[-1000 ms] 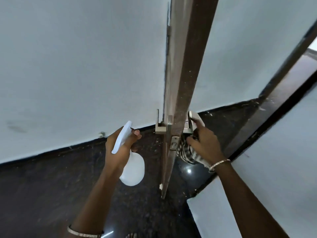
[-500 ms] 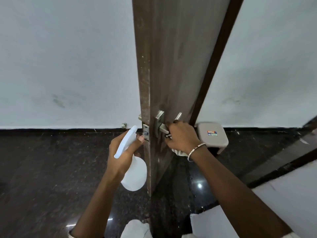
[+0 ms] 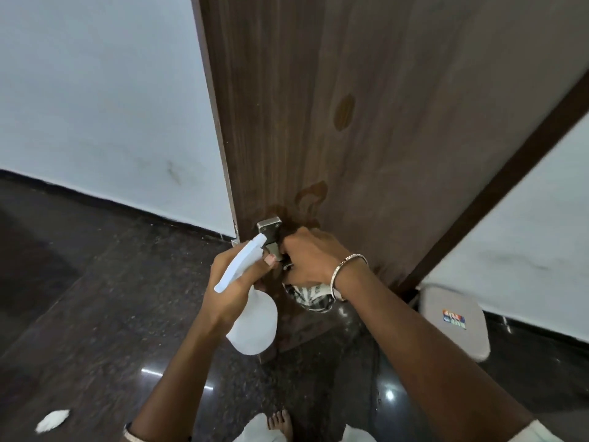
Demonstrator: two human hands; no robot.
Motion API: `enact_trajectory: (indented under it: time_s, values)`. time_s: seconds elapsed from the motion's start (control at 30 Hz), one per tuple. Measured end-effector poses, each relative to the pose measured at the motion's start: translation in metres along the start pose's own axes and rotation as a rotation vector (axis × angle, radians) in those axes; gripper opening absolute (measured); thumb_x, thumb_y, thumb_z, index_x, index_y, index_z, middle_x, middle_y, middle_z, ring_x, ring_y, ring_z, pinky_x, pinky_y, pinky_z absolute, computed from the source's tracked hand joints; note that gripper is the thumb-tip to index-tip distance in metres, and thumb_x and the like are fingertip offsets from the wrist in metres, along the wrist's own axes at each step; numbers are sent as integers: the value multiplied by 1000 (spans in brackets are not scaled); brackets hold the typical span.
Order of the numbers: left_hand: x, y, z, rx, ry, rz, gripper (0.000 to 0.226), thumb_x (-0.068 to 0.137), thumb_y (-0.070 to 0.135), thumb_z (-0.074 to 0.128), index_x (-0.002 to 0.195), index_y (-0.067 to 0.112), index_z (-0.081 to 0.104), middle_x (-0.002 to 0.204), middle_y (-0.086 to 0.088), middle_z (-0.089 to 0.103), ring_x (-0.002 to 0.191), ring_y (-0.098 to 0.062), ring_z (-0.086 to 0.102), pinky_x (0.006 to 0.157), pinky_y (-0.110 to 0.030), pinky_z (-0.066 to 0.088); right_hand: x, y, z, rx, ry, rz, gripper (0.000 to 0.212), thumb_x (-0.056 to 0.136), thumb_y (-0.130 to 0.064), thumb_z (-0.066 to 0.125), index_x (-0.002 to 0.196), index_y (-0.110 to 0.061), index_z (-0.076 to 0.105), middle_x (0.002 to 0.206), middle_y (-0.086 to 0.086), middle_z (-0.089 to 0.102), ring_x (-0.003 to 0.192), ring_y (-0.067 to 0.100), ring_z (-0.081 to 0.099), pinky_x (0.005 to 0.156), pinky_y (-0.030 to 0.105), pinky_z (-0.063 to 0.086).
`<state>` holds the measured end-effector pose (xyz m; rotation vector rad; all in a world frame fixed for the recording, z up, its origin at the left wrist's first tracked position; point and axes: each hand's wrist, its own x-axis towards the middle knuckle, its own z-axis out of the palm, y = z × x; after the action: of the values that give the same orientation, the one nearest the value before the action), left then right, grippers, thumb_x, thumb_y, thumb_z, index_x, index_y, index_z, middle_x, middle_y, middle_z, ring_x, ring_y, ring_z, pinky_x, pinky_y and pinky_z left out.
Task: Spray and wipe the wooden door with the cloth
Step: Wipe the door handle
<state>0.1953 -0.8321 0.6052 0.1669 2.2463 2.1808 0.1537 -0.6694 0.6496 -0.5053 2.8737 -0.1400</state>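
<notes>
Dark speckled floor (image 3: 95, 314) and pale walls (image 3: 95, 90) frame the brown wooden door (image 3: 366, 90), which fills the upper middle of the view, its broad face turned toward the camera and marked by darker wet-looking patches above the metal handle plate (image 3: 269, 229). The left hand (image 3: 237, 283) is wrapped around the neck of a white spray bottle (image 3: 253, 320), thumb laid along the spray head, nozzle pointing at the door's edge just beside the plate; the bottle's body hangs below the fist. The right hand (image 3: 314, 261), a bracelet (image 3: 345, 269) at the wrist, is closed over the handle area with the striped cloth (image 3: 314, 298) bunched under the palm. The lever itself is hidden by the fingers, so whether they grip it or only the cloth cannot be told; only the cloth's lower fold shows. A grey stool (image 3: 452, 320) with a sticker stands by the right wall, partly cut by the forearm. A bare foot (image 3: 280, 425) and light trousers show at the bottom edge, and a small white scrap (image 3: 52, 421) lies on the floor at left. Half a second ago the door stood nearly edge-on; now its face is seen squarely and both hands sit closer together.
</notes>
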Motion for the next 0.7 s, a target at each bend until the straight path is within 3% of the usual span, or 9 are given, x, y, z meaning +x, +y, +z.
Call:
enact_trajectory:
  time_s: [0.2,0.4,0.57,0.7]
  values:
    - [32,18,-9,45,169,5,12,82,27,66,76,18,71,67,3,69,62,-14,66,57,-17,51,61,6,-12,-170,39,-159,29,94,-32,67,120,-17,70,119,9,69,110,33,67,83,37,50]
    - [50,26,-1,81,447,-42,15,78,33,64,70,43,72,75,10,73,66,-11,68,55,-15,52,104,12,-18,-317,55,-289,30,103,-21,57,128,-6,62,125,18,55,108,37,65,78,40,50]
    - [52,22,34,105,705,-37,8,85,21,70,79,16,71,79,2,75,63,-12,66,56,-19,51,121,39,-2,-368,159,-511,28,103,-9,49,128,-9,60,121,11,63,108,30,66,70,37,44]
    - [44,23,89,103,912,-34,12,86,19,66,76,14,69,82,-9,74,61,-11,64,57,-20,50,131,55,9,-440,246,-710,30,102,-11,49,130,-9,58,115,7,70,104,26,68,65,35,38]
